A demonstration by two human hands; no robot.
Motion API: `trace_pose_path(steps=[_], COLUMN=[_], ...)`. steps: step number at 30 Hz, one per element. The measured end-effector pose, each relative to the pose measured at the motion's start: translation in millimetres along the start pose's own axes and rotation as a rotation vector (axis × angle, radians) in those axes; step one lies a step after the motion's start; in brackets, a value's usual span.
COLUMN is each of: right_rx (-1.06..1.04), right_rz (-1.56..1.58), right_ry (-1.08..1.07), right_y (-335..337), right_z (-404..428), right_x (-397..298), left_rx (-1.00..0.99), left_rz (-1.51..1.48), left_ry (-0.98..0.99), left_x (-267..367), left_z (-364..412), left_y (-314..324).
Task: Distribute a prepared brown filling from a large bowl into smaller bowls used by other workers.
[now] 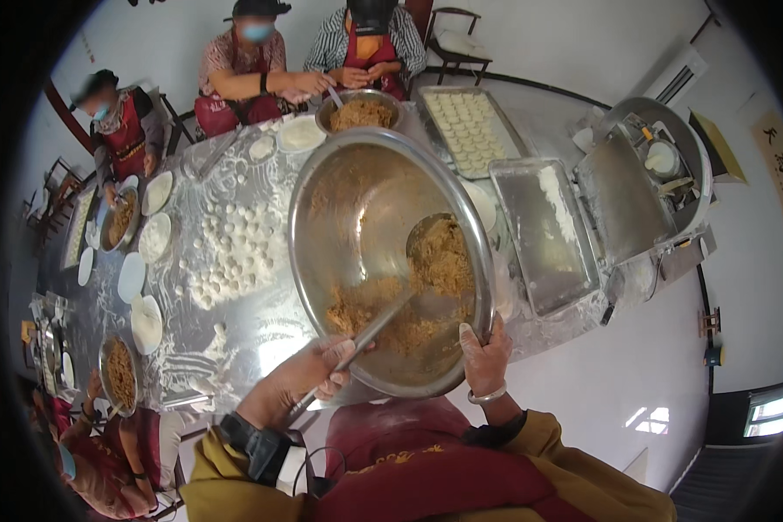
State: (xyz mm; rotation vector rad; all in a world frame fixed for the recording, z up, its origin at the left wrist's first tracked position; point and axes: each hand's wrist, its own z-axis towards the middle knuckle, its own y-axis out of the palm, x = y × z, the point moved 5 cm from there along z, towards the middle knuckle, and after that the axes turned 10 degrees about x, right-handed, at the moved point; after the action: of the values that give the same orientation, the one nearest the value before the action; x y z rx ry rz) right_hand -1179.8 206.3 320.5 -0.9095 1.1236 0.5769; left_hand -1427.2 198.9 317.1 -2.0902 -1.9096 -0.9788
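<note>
A large stainless steel bowl (365, 176) tilts towards me at the table's near side. Brown minced filling (359, 313) clings along its lower inside wall. My left hand (320, 375) is wrapped around the metal handle of a ladle (382, 320), in front of the bowl's near rim. The ladle's round scoop lies inside the bowl at the right, heaped with filling (445, 258). On the bowl's near right rim, my right hand (486, 355) holds on, thumb over the edge; its other fingers are partly hidden behind the rim. Both hands look dusted with flour.
Beyond the big bowl stands a smaller bowl of filling (365, 116). Several small dough balls (231, 254) lie on the floured metal table (254, 186). At right are a tray of dough pieces (463, 121), a floured tray (541, 241) and a machine (626, 189). Several people sit around.
</note>
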Motion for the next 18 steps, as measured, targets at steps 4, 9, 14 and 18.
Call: trace_pose_path(steps=[4,9,14,18], right_rx=[-0.006,0.052,0.041,-0.015], right_rz=[-0.040,0.036,0.859,0.404], right_ry=[0.131,0.038,0.364,0.140], right_y=[0.3,-1.0,5.8,-5.4], right_z=[17.9,51.2,60.2,84.3], right_x=[16.9,43.2,87.1,72.5], left_rx=[-0.035,0.069,0.156,0.191], left_rz=[-0.112,-0.168,-0.204,-0.318], left_ry=[0.074,0.078,0.088,0.117], left_x=[-9.5,-16.9,-44.4,-62.1], left_z=[-5.9,-26.4,-33.0,-37.9], left_y=[0.8,-17.7,-51.1,-83.5])
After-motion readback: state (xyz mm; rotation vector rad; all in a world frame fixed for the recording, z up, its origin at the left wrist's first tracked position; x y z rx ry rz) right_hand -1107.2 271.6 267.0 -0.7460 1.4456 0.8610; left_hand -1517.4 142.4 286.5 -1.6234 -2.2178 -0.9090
